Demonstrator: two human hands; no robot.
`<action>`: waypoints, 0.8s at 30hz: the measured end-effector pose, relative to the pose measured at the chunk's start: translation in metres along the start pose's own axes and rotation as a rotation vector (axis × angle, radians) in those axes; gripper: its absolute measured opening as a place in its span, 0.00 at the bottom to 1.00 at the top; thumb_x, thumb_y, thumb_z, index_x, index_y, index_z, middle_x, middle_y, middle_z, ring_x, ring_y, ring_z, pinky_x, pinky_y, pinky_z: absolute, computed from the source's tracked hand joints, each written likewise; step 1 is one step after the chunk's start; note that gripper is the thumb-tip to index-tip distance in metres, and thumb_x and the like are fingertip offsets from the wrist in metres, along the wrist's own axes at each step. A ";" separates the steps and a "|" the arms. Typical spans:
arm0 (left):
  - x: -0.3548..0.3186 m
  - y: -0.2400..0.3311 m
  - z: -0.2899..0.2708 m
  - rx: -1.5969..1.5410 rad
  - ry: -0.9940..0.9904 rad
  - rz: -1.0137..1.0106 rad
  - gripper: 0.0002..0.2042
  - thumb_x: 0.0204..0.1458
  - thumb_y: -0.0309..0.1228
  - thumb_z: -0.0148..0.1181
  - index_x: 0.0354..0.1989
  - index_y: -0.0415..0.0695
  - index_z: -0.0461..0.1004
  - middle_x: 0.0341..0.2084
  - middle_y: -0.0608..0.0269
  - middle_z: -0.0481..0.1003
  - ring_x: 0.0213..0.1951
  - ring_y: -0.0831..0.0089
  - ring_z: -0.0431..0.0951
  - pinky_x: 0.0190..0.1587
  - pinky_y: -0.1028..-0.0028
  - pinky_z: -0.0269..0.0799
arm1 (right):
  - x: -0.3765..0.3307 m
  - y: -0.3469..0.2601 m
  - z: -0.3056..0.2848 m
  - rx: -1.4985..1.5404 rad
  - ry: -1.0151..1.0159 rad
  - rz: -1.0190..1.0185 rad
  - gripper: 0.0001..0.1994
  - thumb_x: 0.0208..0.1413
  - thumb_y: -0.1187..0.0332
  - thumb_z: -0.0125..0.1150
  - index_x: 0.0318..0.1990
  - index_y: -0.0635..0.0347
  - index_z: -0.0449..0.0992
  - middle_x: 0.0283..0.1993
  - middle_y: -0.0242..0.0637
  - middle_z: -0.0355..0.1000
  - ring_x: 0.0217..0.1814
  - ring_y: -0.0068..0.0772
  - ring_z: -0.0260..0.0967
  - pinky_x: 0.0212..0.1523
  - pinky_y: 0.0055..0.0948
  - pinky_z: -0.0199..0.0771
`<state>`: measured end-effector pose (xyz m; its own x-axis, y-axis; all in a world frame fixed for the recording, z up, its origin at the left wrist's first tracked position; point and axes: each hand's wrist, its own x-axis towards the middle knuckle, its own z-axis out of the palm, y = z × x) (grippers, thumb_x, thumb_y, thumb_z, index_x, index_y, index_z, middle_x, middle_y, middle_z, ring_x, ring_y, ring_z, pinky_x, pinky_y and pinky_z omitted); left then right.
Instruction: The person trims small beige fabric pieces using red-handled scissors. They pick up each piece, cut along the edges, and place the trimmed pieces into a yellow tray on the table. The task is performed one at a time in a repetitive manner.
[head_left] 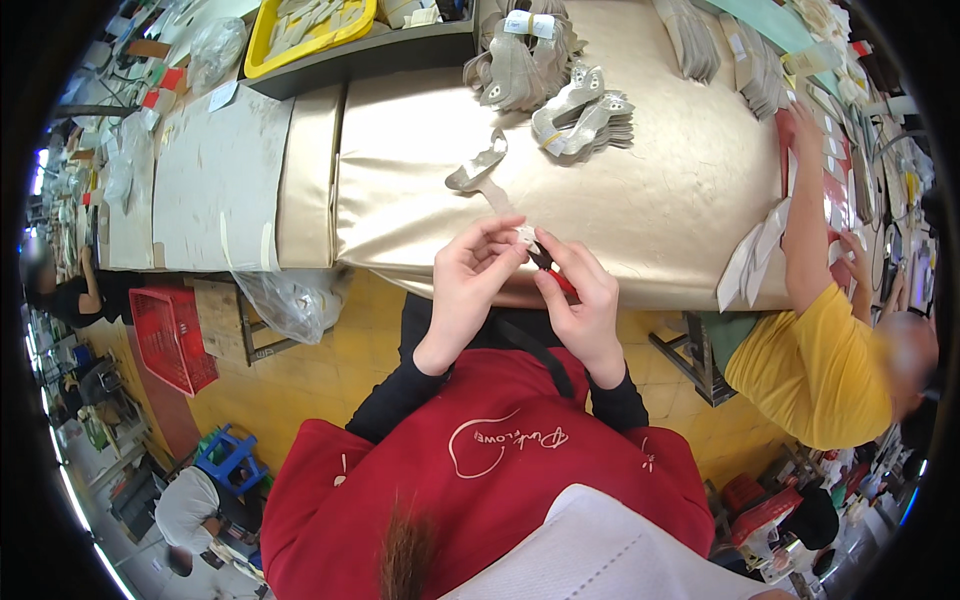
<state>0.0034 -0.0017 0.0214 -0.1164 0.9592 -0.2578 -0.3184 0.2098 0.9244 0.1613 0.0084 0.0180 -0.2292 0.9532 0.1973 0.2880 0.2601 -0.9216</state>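
Near the table's front edge, my left hand pinches a small whitish piece between thumb and fingers. Close beside it, my right hand is closed on a small black-and-red hand tool, its dark end against the whitish piece. My fingers partly hide the tool, so its exact kind cannot be told. Just beyond my hands lies a single curved grey shoe-upper piece, with a pale strip running from it toward my fingers. Farther off rests a banded stack of similar grey pieces.
A taller grey bundle stands behind, near a black tray with a yellow bin. At right, a person in a yellow shirt reaches over the table. A red basket stands on the floor at left.
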 end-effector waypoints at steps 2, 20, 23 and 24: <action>0.001 0.001 0.000 -0.032 -0.006 -0.016 0.12 0.58 0.21 0.60 0.51 0.34 0.76 0.38 0.62 0.79 0.38 0.80 0.79 0.45 0.80 0.73 | 0.000 0.004 0.005 -0.071 0.047 -0.016 0.19 0.53 0.79 0.62 0.54 0.58 0.79 0.39 0.39 0.76 0.32 0.33 0.75 0.32 0.28 0.75; 0.000 0.002 0.001 0.087 0.010 0.021 0.09 0.58 0.21 0.60 0.47 0.33 0.76 0.32 0.62 0.80 0.32 0.79 0.79 0.36 0.81 0.74 | 0.001 0.007 0.006 -0.082 0.023 -0.040 0.19 0.51 0.81 0.64 0.51 0.55 0.82 0.39 0.38 0.76 0.33 0.32 0.75 0.33 0.28 0.75; 0.000 0.002 -0.002 0.080 0.001 0.023 0.09 0.58 0.21 0.60 0.46 0.33 0.76 0.32 0.62 0.80 0.31 0.79 0.79 0.36 0.80 0.74 | 0.001 0.011 0.007 -0.168 0.056 -0.137 0.18 0.51 0.80 0.65 0.50 0.54 0.83 0.38 0.37 0.75 0.32 0.33 0.75 0.32 0.27 0.74; 0.000 0.003 -0.003 0.074 -0.002 0.010 0.09 0.58 0.21 0.60 0.46 0.34 0.76 0.32 0.62 0.80 0.31 0.79 0.79 0.36 0.80 0.74 | 0.001 0.013 0.006 -0.185 0.087 -0.139 0.18 0.50 0.80 0.65 0.50 0.54 0.83 0.38 0.37 0.75 0.32 0.33 0.75 0.31 0.27 0.74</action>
<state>-0.0002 -0.0021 0.0232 -0.1170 0.9616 -0.2483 -0.2466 0.2141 0.9452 0.1591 0.0122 0.0046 -0.1998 0.9140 0.3530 0.4266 0.4055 -0.8085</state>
